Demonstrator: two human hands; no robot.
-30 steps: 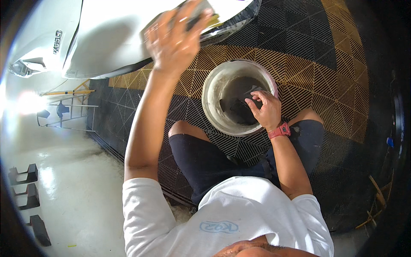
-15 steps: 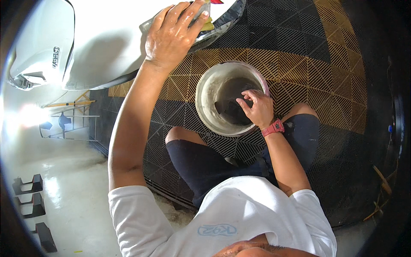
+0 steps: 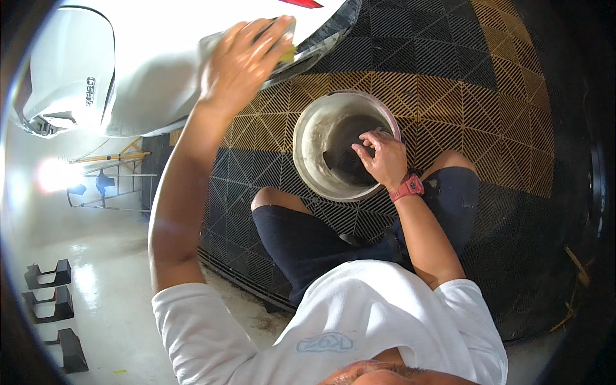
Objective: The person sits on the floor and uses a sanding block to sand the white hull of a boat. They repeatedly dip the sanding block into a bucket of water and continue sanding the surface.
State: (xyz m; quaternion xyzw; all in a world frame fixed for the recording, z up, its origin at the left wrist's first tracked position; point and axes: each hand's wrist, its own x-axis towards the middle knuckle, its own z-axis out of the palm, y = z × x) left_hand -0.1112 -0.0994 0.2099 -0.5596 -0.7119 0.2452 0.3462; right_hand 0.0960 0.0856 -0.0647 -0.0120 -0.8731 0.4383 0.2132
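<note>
My left hand lies over a flat grey pad with a yellow-green edge, pressing it on the lower corner of a white car body. The fingers are stretched over the pad, blurred by motion, and hide most of it. Between my knees stands a pale round bucket with dark water in it. Over its right rim rests my right hand, loosely bent, with thumb and fingertips apart above the water and nothing seen between them. A red watch is on that wrist.
Black and tan grid floor tiles surround the bucket. A bright work light shines at the left beside a stand with a yellow bar. Several black stands lie on the pale floor. A red car light shows at the top.
My left hand and the pad have slid left and slightly down along the car body. My right hand stays over the bucket rim. The view has shifted a little.
</note>
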